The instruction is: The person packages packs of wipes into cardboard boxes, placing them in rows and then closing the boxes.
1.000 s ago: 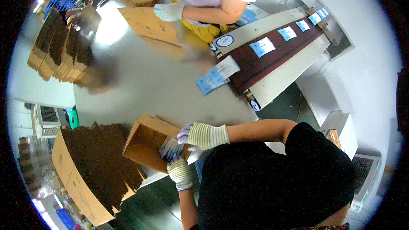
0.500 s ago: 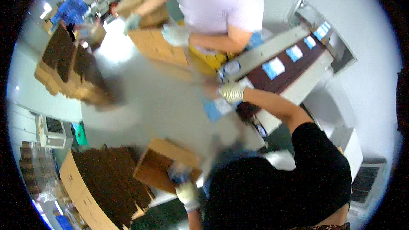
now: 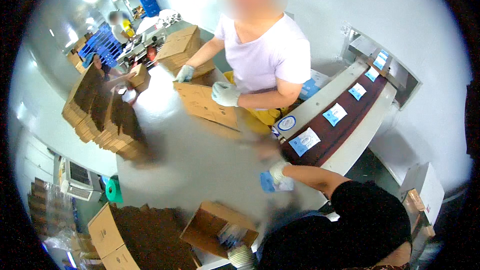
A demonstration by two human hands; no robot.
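Observation:
My right hand [image 3: 278,172], in a pale knitted glove, is closed at the edge of a blue-and-white packet [image 3: 277,182] over the grey table; motion smears its fingertips. My left hand [image 3: 242,258], gloved too, reaches to the near side of an open brown carton [image 3: 220,237] tilted at the table's near edge. Blue-and-white packets [image 3: 231,235] show inside that carton, right at my left fingers. Those fingers are blurred and partly hidden, so their grip is unclear. More packets [image 3: 334,114] lie in a row on a dark red conveyor belt [image 3: 320,155] at the right.
Across the table [image 3: 200,170], a co-worker in a white shirt holds a flat carton [image 3: 207,107] with gloved hands. Stacks of folded cartons [image 3: 102,125] stand at the left and near left [image 3: 145,235]. Another person sits at the far left beside a small box [image 3: 139,76].
The view has tilted, so the scene sits lower in the picture. My right hand has moved from the belt's end with a packet. My left hand stays at the open carton.

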